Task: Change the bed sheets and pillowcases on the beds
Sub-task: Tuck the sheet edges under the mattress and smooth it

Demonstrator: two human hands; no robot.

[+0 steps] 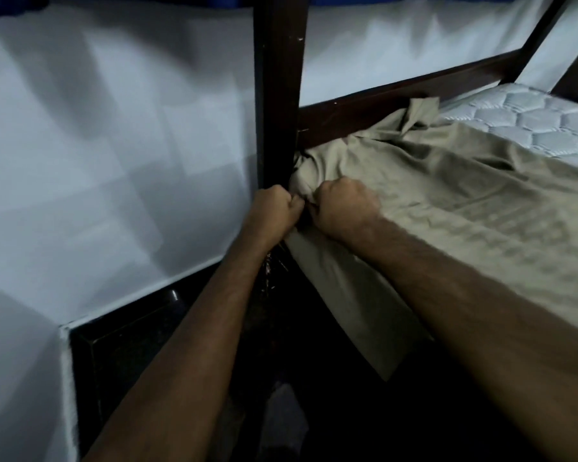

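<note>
A beige bed sheet (447,201) lies over the near part of a white quilted mattress (528,118), bunched up at the corner beside a dark wooden bedpost (277,95). My left hand (274,208) and my right hand (344,208) are both fisted at that corner, side by side, each gripping a fold of the sheet's edge. The fingertips are hidden in the cloth. The sheet hangs down over the mattress side below my right forearm.
A dark wooden rail (397,95) runs along the far side of the bed. White walls (114,161) stand to the left and behind. A dark skirting (121,345) runs along the floor at the lower left. The floor below is dark.
</note>
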